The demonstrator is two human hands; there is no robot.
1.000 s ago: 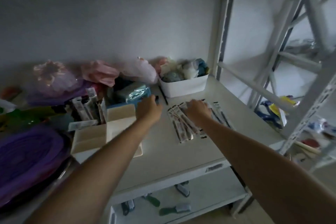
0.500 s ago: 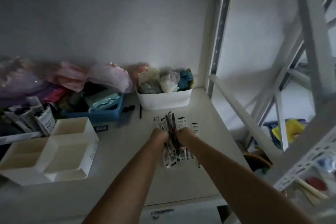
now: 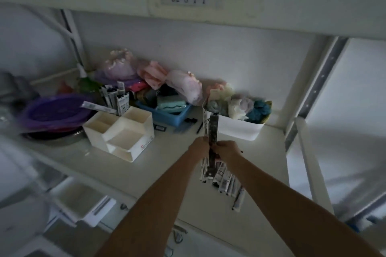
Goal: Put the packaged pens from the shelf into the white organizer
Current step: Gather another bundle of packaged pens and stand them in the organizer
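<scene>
At centre, grip: left hand [image 3: 199, 147] and right hand [image 3: 226, 150] press together, both clamped on one bundle of pens [image 3: 212, 129]; the bundle stands upright between the palms, its tops rising toward 12 o'clock and its lower ends fanning out below the wrists.

Below the grip: loose pens [image 3: 227, 182] lie flat on the shelf [image 3: 167, 173] at about 5 o'clock of the hands, touching one another, one stray lying farthest out.

Organizer [image 3: 125, 131]: at 9 to 10 o'clock of the hands, well apart from them, on the same shelf; its front compartments look empty, while its rear compartment already holds packaged pens [image 3: 117, 98] standing upright.

Neighbours: a white bin [image 3: 240, 129] of soft items sits just behind the bundle at 1 o'clock; a blue tray [image 3: 169, 115] sits at 11 o'clock, between bin and organizer.

Step, as judged: gathering and squaring the bundle before carrying it left.

Risk, slipping: the fanned lower ends suggest the packets are not aligned, so smooth wrappers could slide out during the carry.

Risk, snagging: the tall tops could catch the bin or tray on the way left.

Risk, leftovers: the flat pens need another pass.
</scene>
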